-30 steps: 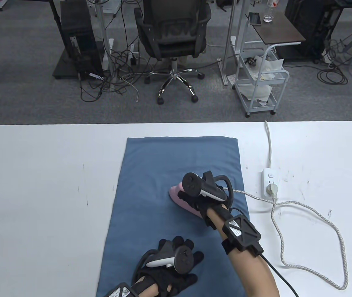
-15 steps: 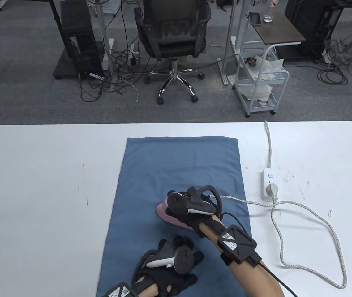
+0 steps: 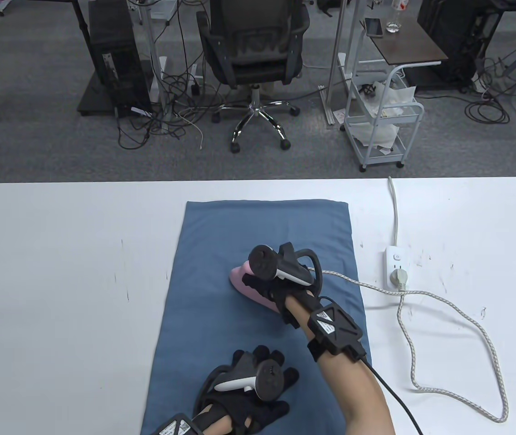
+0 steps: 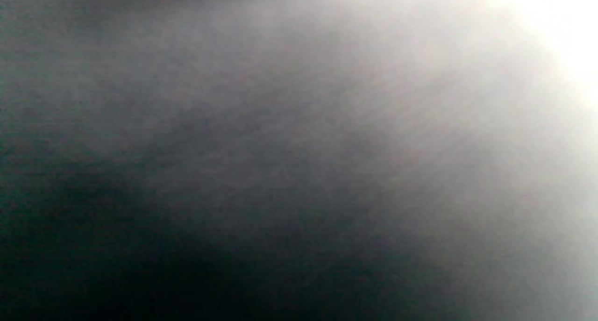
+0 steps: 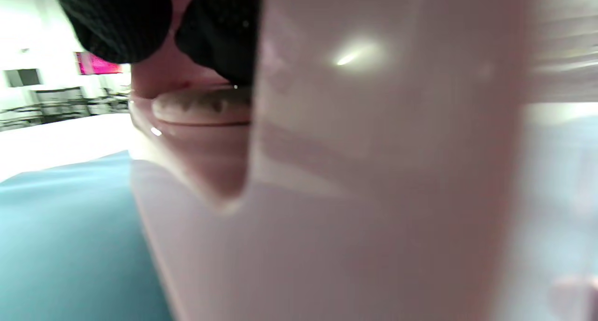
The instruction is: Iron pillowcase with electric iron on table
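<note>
The right hand (image 3: 269,283) was closed around the handle of the pink electric iron (image 3: 244,283), whose soleplate rested flat on the blue pillowcase (image 3: 221,235). In the right wrist view, gloved fingers (image 5: 215,31) wrapped over the pink housing (image 5: 373,171), with blue fabric directly below. The iron sat near the middle of the pillowcase, slightly right of its centre line, nose pointing left and away from the operator. The left hand (image 3: 249,389) lay flat, fingers spread, pressing the near end of the pillowcase against the bench (image 3: 58,272); it gripped nothing. The left wrist view showed only a dark blur.

The woven cord (image 3: 421,299) ran from the iron's rear across the bench to the white power strip (image 3: 396,269), where its plug was seated.

Progress judgement: ironing was under way. The fabric appeared largely smooth throughout. The far end and the strip under the left hand likely remained to be pressed.
</note>
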Action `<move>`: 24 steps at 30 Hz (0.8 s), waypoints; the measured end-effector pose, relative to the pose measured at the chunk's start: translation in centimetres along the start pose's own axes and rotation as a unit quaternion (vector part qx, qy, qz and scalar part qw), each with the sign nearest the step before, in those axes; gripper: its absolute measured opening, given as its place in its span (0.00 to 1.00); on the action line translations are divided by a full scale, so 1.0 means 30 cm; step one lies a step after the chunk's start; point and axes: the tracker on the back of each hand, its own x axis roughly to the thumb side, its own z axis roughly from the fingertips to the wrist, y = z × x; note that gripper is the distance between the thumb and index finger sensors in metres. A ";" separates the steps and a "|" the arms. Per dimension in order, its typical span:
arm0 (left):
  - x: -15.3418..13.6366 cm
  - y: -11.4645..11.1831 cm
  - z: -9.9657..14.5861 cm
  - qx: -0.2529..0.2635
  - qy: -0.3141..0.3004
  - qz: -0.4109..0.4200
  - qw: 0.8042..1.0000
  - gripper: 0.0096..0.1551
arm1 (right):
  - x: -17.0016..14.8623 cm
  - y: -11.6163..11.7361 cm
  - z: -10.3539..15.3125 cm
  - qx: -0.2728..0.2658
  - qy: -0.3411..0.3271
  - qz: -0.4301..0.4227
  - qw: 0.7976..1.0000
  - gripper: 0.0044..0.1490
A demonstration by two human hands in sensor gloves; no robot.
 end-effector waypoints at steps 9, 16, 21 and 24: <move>0.000 0.000 0.000 0.000 0.000 0.000 1.000 0.42 | 0.142 0.044 0.100 0.043 -0.112 0.055 0.991 0.41; 0.001 0.001 0.002 0.000 0.000 -0.001 1.000 0.42 | 0.184 0.080 -0.086 0.023 -0.070 0.050 0.996 0.41; 0.001 0.002 0.002 0.000 0.000 -0.001 1.000 0.42 | 0.166 0.084 -0.195 0.028 0.000 0.053 0.998 0.41; 0.001 0.002 0.002 0.000 0.000 -0.001 1.000 0.42 | 0.157 0.080 -0.188 0.035 0.010 0.069 0.997 0.42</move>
